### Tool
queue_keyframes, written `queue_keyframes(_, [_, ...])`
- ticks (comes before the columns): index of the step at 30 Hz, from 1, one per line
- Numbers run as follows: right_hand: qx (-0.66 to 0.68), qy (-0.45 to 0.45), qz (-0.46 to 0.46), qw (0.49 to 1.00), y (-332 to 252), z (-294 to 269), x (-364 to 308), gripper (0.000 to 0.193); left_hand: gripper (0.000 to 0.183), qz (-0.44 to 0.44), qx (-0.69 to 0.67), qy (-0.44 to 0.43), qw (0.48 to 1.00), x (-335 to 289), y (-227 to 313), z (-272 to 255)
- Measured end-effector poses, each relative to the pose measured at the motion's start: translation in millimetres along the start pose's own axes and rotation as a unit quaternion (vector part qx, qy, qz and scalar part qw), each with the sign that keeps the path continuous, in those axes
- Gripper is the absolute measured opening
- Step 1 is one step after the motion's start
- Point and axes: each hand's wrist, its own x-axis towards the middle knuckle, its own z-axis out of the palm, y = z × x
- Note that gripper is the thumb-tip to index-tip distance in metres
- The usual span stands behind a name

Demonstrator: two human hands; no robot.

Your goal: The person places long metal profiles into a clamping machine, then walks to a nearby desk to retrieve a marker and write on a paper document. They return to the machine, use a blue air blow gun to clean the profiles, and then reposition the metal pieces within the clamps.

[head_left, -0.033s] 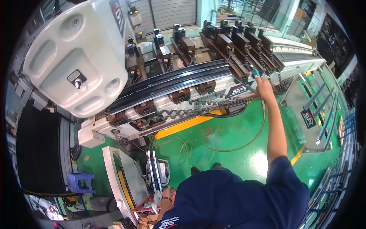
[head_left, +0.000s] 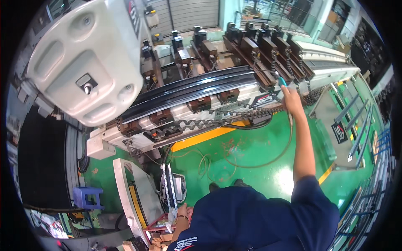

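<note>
My right hand (head_left: 291,100) is stretched out to the machine, closed round a teal air blow gun (head_left: 282,81). Its nozzle end is beside the brown clamp blocks. From the gun a thin hose (head_left: 289,138) hangs down and curves to the floor. Long black profiles (head_left: 197,88) lie side by side along the machine bed, left of the gun. Low by my body is my left hand (head_left: 184,211), its fingers small in view but apart, with no held thing showing. Close to it is a clear plastic-looking item (head_left: 172,215); whether they touch is hard to see.
A big pale machine head (head_left: 86,62) hangs at the upper left. Dark coiled cables (head_left: 217,116) run along the bed's front. A white-sided cart (head_left: 127,192) stands by my left arm, a purple stool (head_left: 88,198) farther left. At right is a rack (head_left: 335,125) with grey bars.
</note>
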Motion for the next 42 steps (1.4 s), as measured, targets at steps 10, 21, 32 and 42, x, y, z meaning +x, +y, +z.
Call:
queue_keyframes(10, [0.173, -0.373, -0.043, 0.911, -190.9, 57.7, -128.9, 0.042, 0.04, 0.017, -0.077, 0.025, 0.997, 22.6, -2.7, 3.7])
queue_keyframes(21, [0.201, -0.499, -0.144, 0.831, -272.1, 229.7, -160.0, 0.044, 0.063, 0.129, -0.057, -0.053, 0.989, -30.9, 61.6, 66.2])
queue_keyframes(32, [0.028, -0.634, -0.285, 0.718, -212.7, 331.2, -229.6, 0.051, 0.05, 0.328, 0.043, -0.155, 0.931, -124.5, 185.8, 189.0])
queue_keyframes(42, [0.076, -0.714, -0.244, 0.653, -140.9, 389.8, -195.4, 0.067, 0.038, 0.394, -0.168, 0.066, 0.901, -65.2, 256.0, 75.2])
